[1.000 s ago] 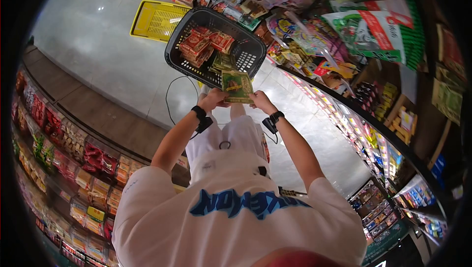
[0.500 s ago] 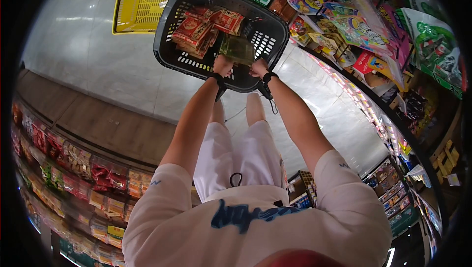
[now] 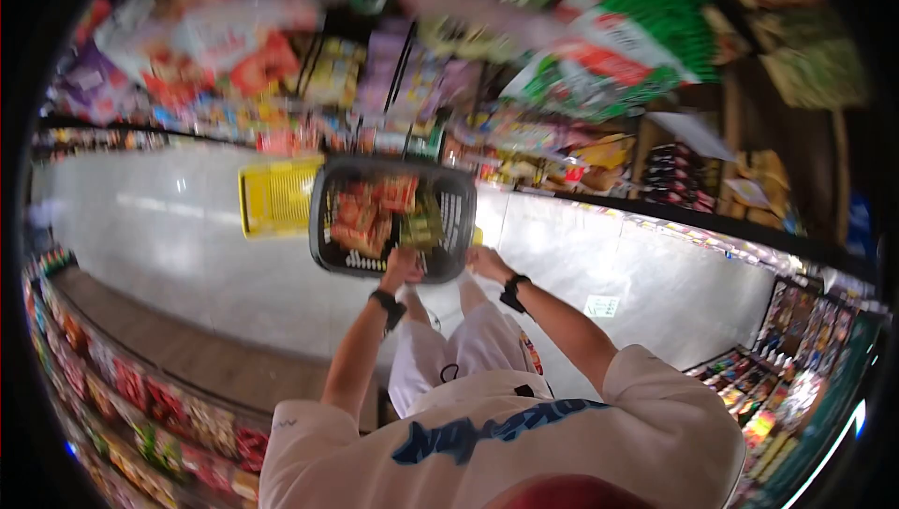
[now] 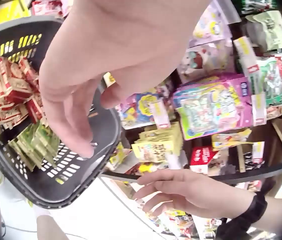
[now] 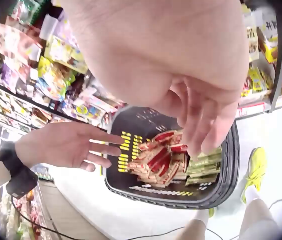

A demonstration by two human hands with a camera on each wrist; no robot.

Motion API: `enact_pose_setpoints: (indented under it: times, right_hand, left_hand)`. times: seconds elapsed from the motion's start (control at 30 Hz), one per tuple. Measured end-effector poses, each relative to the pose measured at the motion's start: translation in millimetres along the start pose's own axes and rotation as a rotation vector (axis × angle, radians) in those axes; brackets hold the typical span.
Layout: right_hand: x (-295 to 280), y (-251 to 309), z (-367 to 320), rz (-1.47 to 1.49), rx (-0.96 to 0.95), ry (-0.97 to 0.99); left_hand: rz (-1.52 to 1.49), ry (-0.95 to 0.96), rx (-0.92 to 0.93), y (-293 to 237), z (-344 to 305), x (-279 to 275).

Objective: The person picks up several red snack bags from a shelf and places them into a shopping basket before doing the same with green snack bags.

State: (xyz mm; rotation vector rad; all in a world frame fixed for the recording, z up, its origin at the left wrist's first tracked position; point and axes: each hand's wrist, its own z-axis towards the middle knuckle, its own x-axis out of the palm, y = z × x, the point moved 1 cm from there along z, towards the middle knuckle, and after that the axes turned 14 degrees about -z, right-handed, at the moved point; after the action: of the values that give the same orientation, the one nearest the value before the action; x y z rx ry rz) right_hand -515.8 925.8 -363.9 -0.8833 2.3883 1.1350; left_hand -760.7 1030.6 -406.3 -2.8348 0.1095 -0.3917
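A dark grey shopping basket [image 3: 398, 168] stands in front of the person, with red snack packets [image 3: 361, 217] on one side and green snack packets [image 3: 421, 225] on the other. My left hand [image 3: 403, 267] hovers over the basket's near edge. In the left wrist view its fingers [image 4: 76, 122] are loosely bent, with nothing between them, close above the green packets. My right hand [image 3: 489, 265] is at the basket's near right corner, beyond the rim. The left wrist view shows its fingers spread and relaxed, holding nothing.
A yellow basket [image 3: 267, 205] sits on the floor left of the grey one. Shelves of bagged snacks [image 3: 618, 41] run along the far side and the right. Another stocked shelf [image 3: 169, 397] lines the lower left. A thin cable [image 5: 151, 234] trails near the legs.
The green packets that both hands held were lowered into the basket and let go. The hands have since parted, the right one moving out past the rim. The head view has turned.
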Motion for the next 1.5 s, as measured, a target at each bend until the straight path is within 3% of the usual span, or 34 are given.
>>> enact_pose_setpoints:
  times: [0.03,0.1,0.17,0.23,0.33,0.43,0.5,0.6,0.7,0.73,0.77,0.8,0.83,0.87,0.93,0.97,1.0,1.07,1.1,1.13,1.17,1.23,1.3,1.4,1.43,1.5]
  right_hand:
    - [-16,5,-14,0.057,-0.067,-0.019]
    - [-77,53,-54,-0.171,-0.044,-0.011]
    - [-83,32,-57,-0.110,-0.147,-0.162]
    - [-119,50,-86,0.125,-0.076,-0.242]
    - [-197,102,-145,0.285,-0.114,-0.304]
    - [-277,151,-209,0.636,-0.323,-0.409]
    - [-344,172,-245,0.415,-0.477,-0.662]
    - [-450,203,-295,0.485,-0.524,-0.985]
    - [-535,202,-292,0.499,-0.496,-1.354]
    - [-564,200,-283,0.358,-0.464,-1.508]
    - [-593,187,-266,0.239,-0.267,-1.590]
    - [-611,191,-256,0.245,-0.213,-1.684]
    - [-628,190,-247,0.235,-0.182,-1.659]
    - [-637,194,-238,0.165,-0.152,-1.758]
    - [-640,202,-232,0.160,0.119,-1.582]
    - [-648,203,-230,0.152,0.244,-1.491]
    - [-658,190,-209,0.256,0.292,-1.582]
    - [-649,202,-228,0.353,0.174,-1.559]
    - [-645,207,-237,0.404,0.116,-1.546]
    - [-650,190,-215,0.295,0.138,-1.654]
    - [-645,199,-225,0.276,0.135,-1.593]
    - [-624,214,-249,0.229,0.126,-1.469]
    - [-611,223,-263,0.217,0.132,-1.468]
    - [-591,232,-282,0.250,0.039,-1.504]
    - [-590,231,-286,0.265,-0.011,-1.523]
    - [-582,225,-285,0.628,-0.447,-1.416]
  left_hand:
    - [-0.018,0.074,0.050,-13,-25,5]
    - [-0.062,0.248,0.148,-36,-64,16]
    - [-0.025,0.344,0.277,-68,-105,38]
    - [0.243,0.366,0.345,-110,-173,87]
    - [0.576,0.380,0.291,-170,-295,169]
    - [0.701,0.669,0.461,-203,-373,231]
    - [0.762,0.775,0.572,-225,-417,277]
    - [0.891,0.878,0.817,-261,-494,357]
    - [0.811,0.965,0.866,-300,-498,434]
    - [0.760,0.947,0.932,-312,-497,460]
    - [0.826,0.833,1.025,-326,-496,486]
    - [0.801,0.773,1.184,-337,-497,509]
    - [0.932,0.609,1.294,-353,-494,534]
    - [0.813,0.633,1.477,-364,-479,554]
    - [0.826,0.448,1.429,-384,-466,590]
    - [0.816,0.496,1.400,-387,-464,594]
    - [0.803,0.548,1.375,-391,-463,600]
    - [0.755,0.715,1.425,-400,-447,611]
    - [0.736,0.686,1.411,-403,-432,615]
    - [0.719,0.657,1.396,-392,-440,607]
    - [0.700,0.627,1.382,-389,-444,605]
    - [0.744,0.560,1.675,-391,-434,602]
    - [0.755,0.529,1.628,-391,-444,594]
    - [0.528,0.841,1.690,-377,-478,576]
    - [0.498,0.902,1.628,-372,-494,568]
    - [0.435,1.016,1.497,-362,-525,553]
